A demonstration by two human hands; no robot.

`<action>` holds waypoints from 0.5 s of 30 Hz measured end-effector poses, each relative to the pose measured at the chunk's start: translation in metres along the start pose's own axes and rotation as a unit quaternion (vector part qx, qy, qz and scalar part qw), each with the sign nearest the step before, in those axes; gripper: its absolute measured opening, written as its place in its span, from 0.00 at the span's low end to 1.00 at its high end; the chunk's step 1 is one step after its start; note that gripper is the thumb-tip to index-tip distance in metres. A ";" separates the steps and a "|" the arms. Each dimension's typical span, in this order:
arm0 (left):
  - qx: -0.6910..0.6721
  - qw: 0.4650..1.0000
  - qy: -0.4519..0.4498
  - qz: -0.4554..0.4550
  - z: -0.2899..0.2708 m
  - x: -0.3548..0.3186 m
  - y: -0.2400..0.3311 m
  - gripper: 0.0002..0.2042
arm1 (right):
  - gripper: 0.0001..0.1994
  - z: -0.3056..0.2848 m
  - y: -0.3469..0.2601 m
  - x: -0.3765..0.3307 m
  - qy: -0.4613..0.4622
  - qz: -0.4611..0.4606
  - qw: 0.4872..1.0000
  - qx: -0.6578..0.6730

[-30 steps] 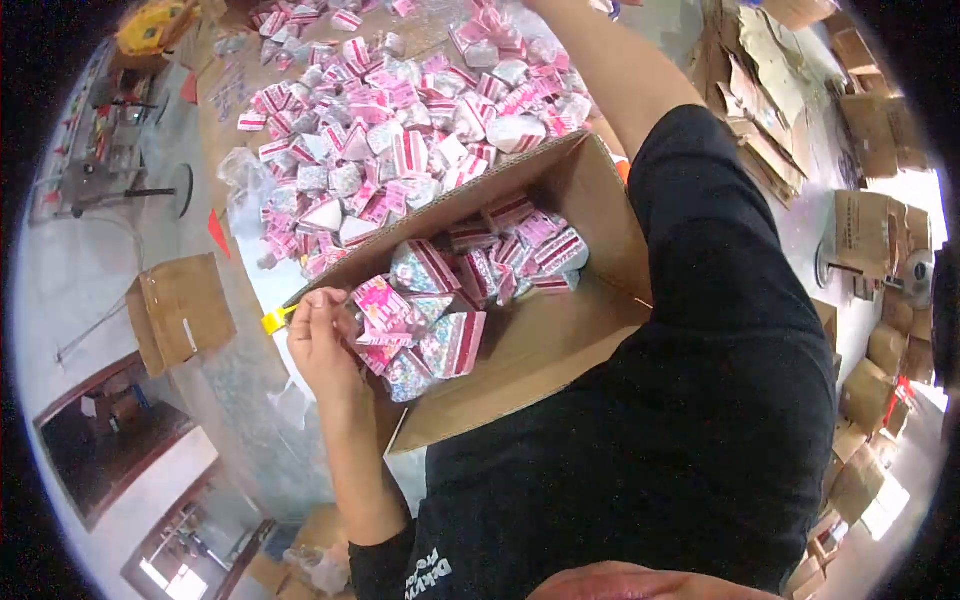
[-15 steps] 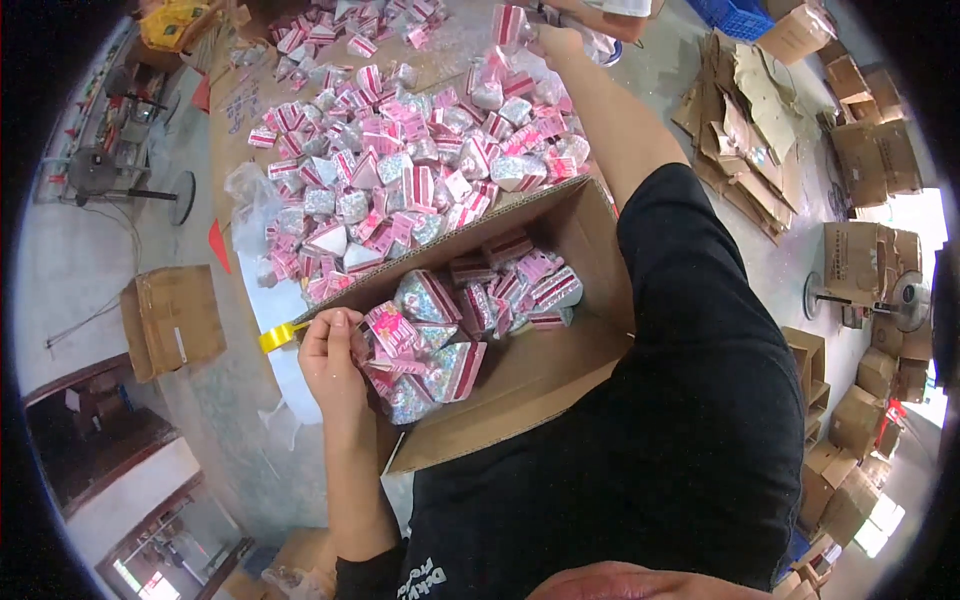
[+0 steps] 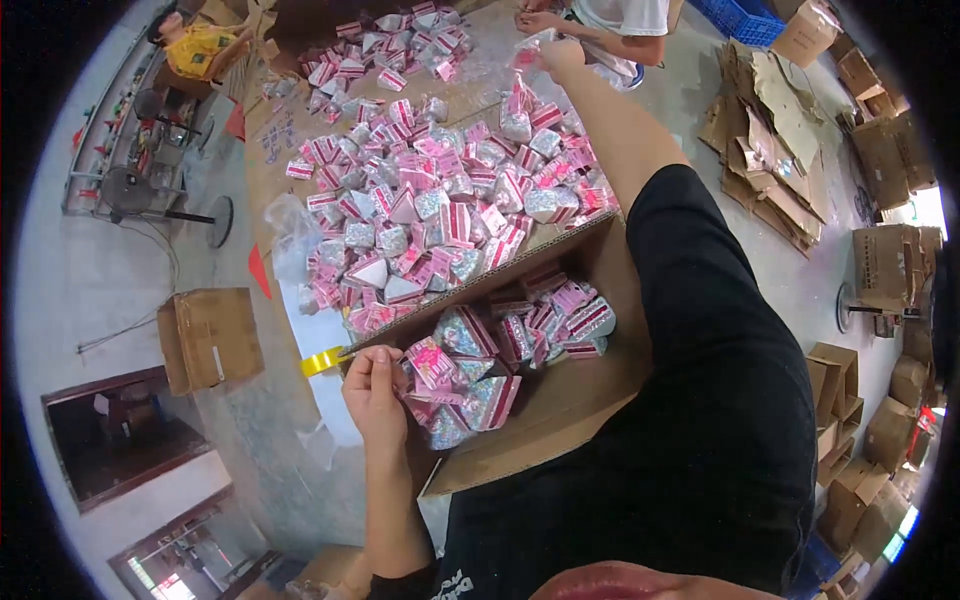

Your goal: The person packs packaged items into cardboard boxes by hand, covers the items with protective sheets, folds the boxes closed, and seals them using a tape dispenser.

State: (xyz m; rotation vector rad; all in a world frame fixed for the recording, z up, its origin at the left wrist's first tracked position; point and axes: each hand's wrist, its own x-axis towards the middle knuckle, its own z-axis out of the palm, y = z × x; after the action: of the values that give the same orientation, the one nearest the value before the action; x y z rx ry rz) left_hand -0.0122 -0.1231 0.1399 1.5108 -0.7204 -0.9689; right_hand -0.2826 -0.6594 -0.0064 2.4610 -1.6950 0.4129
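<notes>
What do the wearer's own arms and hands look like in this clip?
The black sleeves end around the elbows, leaving the forearms bare. The left hand and right hand are ungloved, with no watch visible. White print shows on the black top near the left sleeve.

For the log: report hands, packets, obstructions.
Left hand at left end of brown cardboard box. Right hand outstretched beyond box. Pink-and-silver wedge-shaped packets: some boxed, many heaped beyond. Black sleeve hides box's near-right corner.
</notes>
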 end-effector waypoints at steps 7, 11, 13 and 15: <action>-0.006 1.000 -0.023 -0.011 0.007 0.001 0.011 0.10 | 0.10 0.013 0.031 0.046 0.017 -0.008 0.999 0.051; -0.054 0.996 -0.077 0.010 0.019 0.013 0.006 0.10 | 0.13 -0.011 0.142 0.051 -0.039 0.037 0.979 0.197; -0.031 0.999 -0.018 -0.022 0.001 0.003 0.002 0.09 | 0.08 0.023 0.018 0.035 -0.097 0.034 0.990 0.098; -0.020 0.999 0.012 -0.031 -0.008 -0.007 0.004 0.09 | 0.05 0.001 -0.040 0.012 -0.126 0.039 0.991 -0.035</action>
State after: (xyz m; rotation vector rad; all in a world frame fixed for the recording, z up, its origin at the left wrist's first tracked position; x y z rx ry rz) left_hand -0.0083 -0.1140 0.1448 1.5150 -0.6371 -1.0056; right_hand -0.2409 -0.6563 -0.0022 2.4906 -1.8664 0.0487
